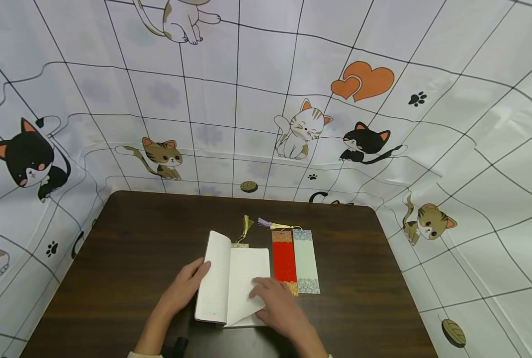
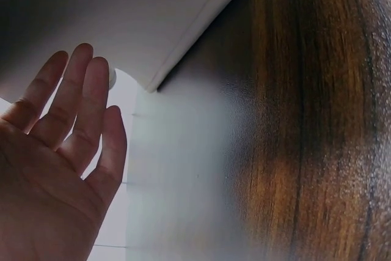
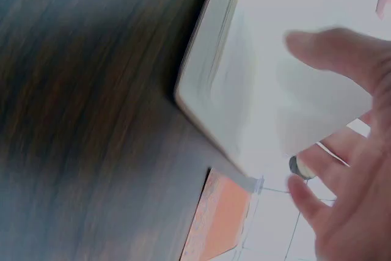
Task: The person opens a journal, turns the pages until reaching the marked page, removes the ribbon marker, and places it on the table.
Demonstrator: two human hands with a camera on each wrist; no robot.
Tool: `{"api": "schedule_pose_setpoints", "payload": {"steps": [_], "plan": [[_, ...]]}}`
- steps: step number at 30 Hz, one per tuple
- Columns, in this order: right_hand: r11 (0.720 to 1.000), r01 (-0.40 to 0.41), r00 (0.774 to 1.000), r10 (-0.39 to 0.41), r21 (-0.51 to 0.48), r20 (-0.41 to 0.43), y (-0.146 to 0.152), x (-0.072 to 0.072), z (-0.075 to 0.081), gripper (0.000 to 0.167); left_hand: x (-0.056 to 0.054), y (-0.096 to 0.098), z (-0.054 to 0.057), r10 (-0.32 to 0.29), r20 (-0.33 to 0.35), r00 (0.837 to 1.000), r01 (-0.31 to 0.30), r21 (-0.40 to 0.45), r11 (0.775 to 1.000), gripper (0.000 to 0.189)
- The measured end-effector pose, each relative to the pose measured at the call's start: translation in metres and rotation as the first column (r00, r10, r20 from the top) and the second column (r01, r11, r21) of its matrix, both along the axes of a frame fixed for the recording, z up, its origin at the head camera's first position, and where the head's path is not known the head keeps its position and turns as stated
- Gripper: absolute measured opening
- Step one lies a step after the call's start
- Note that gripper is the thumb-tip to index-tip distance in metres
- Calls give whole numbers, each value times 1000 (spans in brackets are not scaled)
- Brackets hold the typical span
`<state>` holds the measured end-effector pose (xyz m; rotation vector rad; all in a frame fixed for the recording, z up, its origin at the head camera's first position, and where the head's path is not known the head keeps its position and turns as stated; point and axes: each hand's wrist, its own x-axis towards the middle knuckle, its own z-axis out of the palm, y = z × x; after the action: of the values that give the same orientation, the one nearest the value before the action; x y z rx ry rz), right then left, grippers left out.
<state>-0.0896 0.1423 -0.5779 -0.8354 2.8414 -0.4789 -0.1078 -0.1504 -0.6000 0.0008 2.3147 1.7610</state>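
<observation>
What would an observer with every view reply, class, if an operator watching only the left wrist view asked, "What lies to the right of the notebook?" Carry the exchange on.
Observer: In the head view, a red bookmark and a green bookmark lie to the right of the notebook.
Operator: I see four fingers by the notebook, but no thumb. Where is it?
Observer: The head view shows the thumb of the left hand over the notebook's left edge.
Operator: And the right hand?
Observer: It is at the right-hand page, whose lower corner is raised in the head view.
</observation>
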Motion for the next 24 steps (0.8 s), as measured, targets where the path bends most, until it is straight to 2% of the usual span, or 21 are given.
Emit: {"api": "schedule_pose_setpoints", "payload": {"steps": [3,5,7,10,12,16,20,24], "plan": [[993,96,993,-100,-62,-68,1,-5,0,66,0,1,1,-2,8,1000,2,-1,1000,64],[980,165,980,-176,-108,-93,0,-7,0,82,1,1,2,-8,12,1000,8,3,1000,69],[960,229,967,-243,-161,-73,-2,-9,-1,90,1,1,3,-11,13,1000,10,3,1000,71],[935,286,957,-291,-208,10,-8,-9,-4,90,1,2,3,-6,12,1000,6,2,1000,69],[935,281,960,-275,-215,58,-14,-6,-6,82,2,1,3,-1,6,1000,1,-7,1000,66],[961,202,978,-185,-191,100,-27,0,-9,66,2,1,3,7,1,1000,-7,-3,1000,57],[971,144,983,-118,-192,141,-39,5,-7,61,2,1,3,13,-2,1000,-13,25,1000,51],[973,92,984,-57,-210,168,-46,10,-5,61,2,0,2,10,-3,1000,-10,37,999,53]]}}
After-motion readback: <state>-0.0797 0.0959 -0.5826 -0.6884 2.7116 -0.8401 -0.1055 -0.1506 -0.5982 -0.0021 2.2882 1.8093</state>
